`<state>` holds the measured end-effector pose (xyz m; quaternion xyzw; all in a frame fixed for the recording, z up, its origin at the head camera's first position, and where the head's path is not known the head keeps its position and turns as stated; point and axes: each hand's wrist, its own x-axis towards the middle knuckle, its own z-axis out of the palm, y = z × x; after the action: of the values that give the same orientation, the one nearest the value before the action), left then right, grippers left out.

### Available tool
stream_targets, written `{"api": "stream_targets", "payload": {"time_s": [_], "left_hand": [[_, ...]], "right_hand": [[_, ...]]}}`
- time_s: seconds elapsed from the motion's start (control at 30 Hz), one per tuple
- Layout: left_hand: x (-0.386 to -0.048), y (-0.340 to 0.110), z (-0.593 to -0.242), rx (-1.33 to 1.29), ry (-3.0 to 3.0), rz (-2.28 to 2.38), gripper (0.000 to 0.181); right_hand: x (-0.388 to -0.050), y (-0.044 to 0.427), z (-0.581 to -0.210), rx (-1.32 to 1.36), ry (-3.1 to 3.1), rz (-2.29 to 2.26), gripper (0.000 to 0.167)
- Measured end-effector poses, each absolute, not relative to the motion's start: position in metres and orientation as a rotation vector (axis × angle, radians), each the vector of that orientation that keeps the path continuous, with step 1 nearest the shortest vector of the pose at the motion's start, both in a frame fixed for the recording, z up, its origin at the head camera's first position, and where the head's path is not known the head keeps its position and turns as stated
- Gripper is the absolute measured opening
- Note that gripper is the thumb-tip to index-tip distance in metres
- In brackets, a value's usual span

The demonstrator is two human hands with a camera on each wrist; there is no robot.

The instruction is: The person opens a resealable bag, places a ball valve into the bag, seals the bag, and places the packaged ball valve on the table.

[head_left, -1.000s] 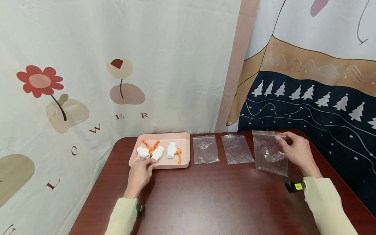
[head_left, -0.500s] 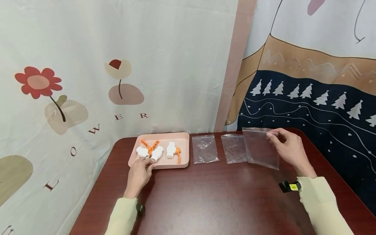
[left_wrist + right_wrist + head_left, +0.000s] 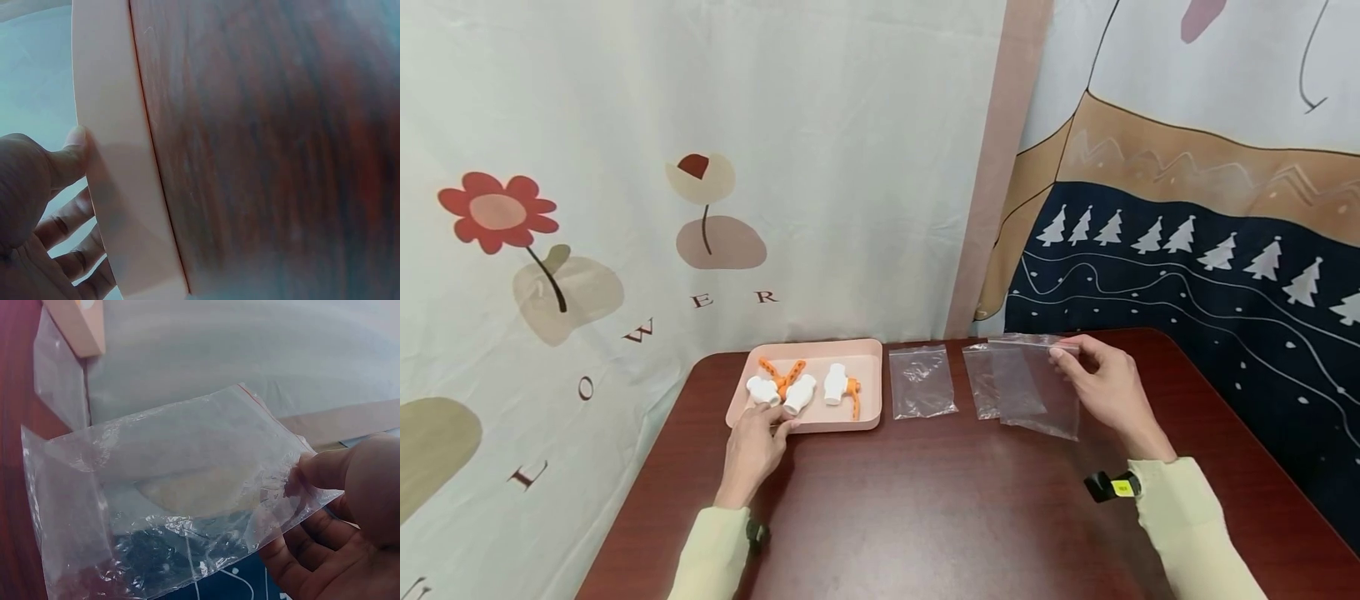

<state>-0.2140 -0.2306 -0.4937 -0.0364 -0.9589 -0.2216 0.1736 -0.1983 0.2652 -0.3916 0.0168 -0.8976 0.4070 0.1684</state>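
Note:
My right hand (image 3: 1108,387) pinches the top right corner of a clear zip bag (image 3: 1037,392) between thumb and fingers. The raised bag overlaps a second zip bag (image 3: 981,379) that lies flat on the table. In the right wrist view, the held bag (image 3: 181,469) hangs tilted and looks flat, with a red line along its seal. My left hand (image 3: 752,450) rests at the front rim of a pink tray (image 3: 868,358), with the thumb at the edge and relaxed fingers over it. White pieces with orange handles, resembling small valves (image 3: 835,385), lie in the tray.
A third zip bag (image 3: 921,383) lies flat between the tray and the overlapped bag. The dark brown table (image 3: 925,517) ends at a printed curtain (image 3: 850,167) behind. Two white pieces (image 3: 799,394) with orange handles lie near my left fingers.
My right hand has carried the held zip bag leftward from the right side of the table, over the middle bag. The left hand, tray and its contents have stayed put.

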Motion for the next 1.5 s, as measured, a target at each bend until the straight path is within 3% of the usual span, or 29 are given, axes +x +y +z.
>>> {"api": "stream_targets", "payload": {"time_s": [0.8, 1.17, 1.5], "left_hand": [[-0.211, -0.225, -0.483, -0.147, -2.762, -0.695, 0.014], [-0.209, -0.200, -0.464, -0.318, -2.599, -0.879, 0.030], [-0.209, -0.165, -0.440, -0.437, -2.589, -1.104, 0.032]], "right_hand": [[-0.198, 0.233, -0.392, 0.115, -2.585, 1.303, 0.039], [-0.199, 0.220, -0.394, 0.227, -2.629, 1.420, 0.034], [-0.200, 0.212, -0.396, 0.330, -2.664, 1.508, 0.028]]}}
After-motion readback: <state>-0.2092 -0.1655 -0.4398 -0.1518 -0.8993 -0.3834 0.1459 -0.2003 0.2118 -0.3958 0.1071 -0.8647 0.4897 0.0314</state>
